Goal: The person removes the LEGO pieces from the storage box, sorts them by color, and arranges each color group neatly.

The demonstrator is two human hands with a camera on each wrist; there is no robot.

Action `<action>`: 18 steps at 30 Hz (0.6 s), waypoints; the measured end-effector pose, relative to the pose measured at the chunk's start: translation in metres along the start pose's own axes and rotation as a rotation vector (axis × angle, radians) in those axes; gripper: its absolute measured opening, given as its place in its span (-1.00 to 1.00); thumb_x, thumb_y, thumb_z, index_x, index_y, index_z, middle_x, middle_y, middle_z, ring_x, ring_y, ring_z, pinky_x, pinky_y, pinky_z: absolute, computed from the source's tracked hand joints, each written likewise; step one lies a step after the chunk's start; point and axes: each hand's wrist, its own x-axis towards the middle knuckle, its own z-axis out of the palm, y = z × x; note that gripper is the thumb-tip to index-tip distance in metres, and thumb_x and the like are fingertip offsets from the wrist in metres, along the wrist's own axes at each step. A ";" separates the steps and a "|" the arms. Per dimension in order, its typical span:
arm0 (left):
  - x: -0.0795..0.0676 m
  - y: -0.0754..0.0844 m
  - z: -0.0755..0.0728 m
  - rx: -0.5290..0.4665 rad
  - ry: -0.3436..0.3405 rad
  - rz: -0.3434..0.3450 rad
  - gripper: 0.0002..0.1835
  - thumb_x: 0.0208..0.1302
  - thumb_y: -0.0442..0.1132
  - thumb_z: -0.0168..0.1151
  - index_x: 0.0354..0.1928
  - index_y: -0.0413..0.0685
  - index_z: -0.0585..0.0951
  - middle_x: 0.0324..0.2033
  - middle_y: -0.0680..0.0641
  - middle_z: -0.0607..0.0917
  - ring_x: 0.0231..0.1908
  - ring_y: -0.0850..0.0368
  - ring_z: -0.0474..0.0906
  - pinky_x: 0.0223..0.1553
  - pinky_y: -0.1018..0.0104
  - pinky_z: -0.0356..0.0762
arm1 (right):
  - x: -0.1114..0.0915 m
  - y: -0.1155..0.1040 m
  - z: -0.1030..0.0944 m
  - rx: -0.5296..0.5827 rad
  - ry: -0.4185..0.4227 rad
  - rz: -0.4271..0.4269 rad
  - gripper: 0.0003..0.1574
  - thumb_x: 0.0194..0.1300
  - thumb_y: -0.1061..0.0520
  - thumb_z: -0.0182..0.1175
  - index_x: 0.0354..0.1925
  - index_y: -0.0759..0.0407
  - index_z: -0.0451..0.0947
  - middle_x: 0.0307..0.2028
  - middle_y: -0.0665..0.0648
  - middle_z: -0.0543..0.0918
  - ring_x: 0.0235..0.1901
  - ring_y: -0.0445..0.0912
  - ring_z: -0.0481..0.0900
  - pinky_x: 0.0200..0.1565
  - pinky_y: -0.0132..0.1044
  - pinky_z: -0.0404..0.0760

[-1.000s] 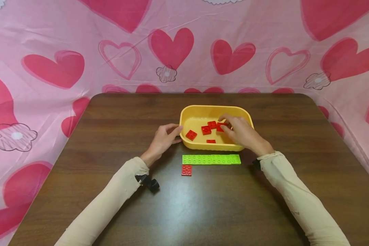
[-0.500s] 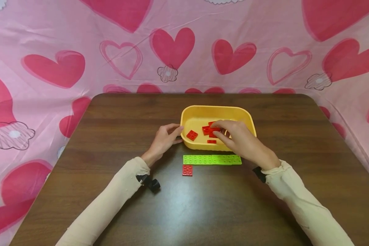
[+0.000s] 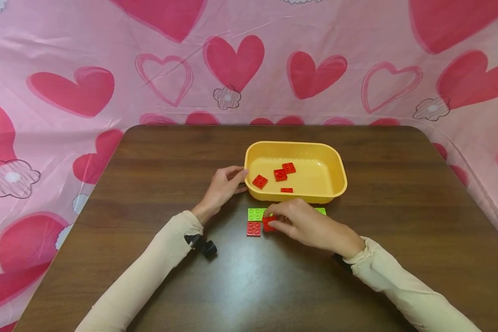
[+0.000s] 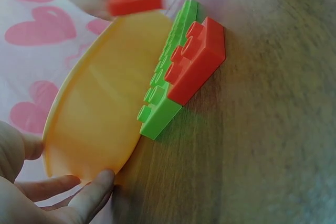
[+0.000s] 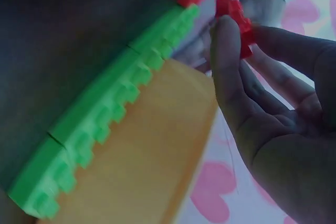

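My right hand (image 3: 305, 227) pinches a red four-stud toy brick (image 3: 268, 224) between thumb and fingers, just right of another red brick (image 3: 254, 229). That second brick lies on the table against the near side of a row of light green bricks (image 3: 255, 214), at its left end. Most of the row is hidden behind the right hand in the head view. The held brick (image 5: 234, 20) appears raised off the table in the right wrist view. At the left end of a yellow tub (image 3: 319, 173), my left hand (image 3: 218, 188) holds the rim and wall with thumb and fingers.
Several loose red bricks (image 3: 280, 174) lie inside the tub, mostly toward its left half. The dark wooden table (image 3: 182, 150) extends around everything. A pink heart-patterned cloth (image 3: 269, 97) hangs behind it. A small black camera (image 3: 207, 249) sits on the left wrist.
The right hand has taken a red brick from the tub and carried it toward me and left, to the front of the green row. My left hand has stayed at the tub's end.
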 end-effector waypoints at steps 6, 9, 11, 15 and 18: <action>0.001 0.000 0.001 -0.032 -0.001 0.000 -0.54 0.49 -0.17 0.15 0.27 -0.34 0.48 0.13 -0.29 0.58 0.10 -0.13 0.60 0.01 0.13 0.68 | 0.000 0.003 0.013 -0.013 -0.070 0.045 -0.75 0.28 0.18 0.37 -0.06 0.17 0.71 -0.20 -0.03 0.75 -0.31 -0.32 0.60 -0.12 -0.38 0.70; 0.001 0.000 0.001 -0.027 0.003 0.001 -0.55 0.48 -0.17 0.15 0.26 -0.34 0.49 0.13 -0.29 0.58 0.09 -0.13 0.61 0.00 0.14 0.69 | 0.000 0.002 0.012 -0.027 -0.073 0.074 -0.73 0.26 0.17 0.39 -0.05 0.16 0.72 -0.21 -0.03 0.76 -0.34 -0.32 0.59 -0.12 -0.40 0.70; 0.001 0.000 0.001 -0.018 0.005 0.002 -0.55 0.48 -0.18 0.15 0.26 -0.34 0.49 0.13 -0.28 0.58 0.08 -0.12 0.61 0.00 0.14 0.69 | 0.000 0.001 0.011 -0.053 -0.069 0.077 -0.71 0.25 0.17 0.40 -0.04 0.17 0.71 -0.23 -0.03 0.76 -0.39 -0.32 0.57 -0.17 -0.42 0.70; 0.002 -0.001 0.000 0.003 0.003 -0.001 -0.55 0.49 -0.18 0.15 0.27 -0.33 0.48 0.13 -0.27 0.59 0.07 -0.12 0.62 0.01 0.14 0.68 | -0.001 -0.001 0.009 -0.117 -0.035 0.056 -0.68 0.24 0.16 0.41 -0.03 0.18 0.70 -0.25 -0.01 0.75 -0.42 -0.30 0.54 -0.24 -0.44 0.67; 0.002 -0.001 -0.001 0.008 0.003 -0.008 -0.54 0.48 -0.16 0.15 0.28 -0.31 0.48 0.13 -0.26 0.58 0.06 -0.10 0.63 0.01 0.15 0.68 | -0.001 -0.002 0.009 -0.135 -0.021 0.041 -0.69 0.21 0.16 0.43 -0.07 0.20 0.70 -0.28 0.00 0.74 -0.42 -0.28 0.54 -0.27 -0.43 0.67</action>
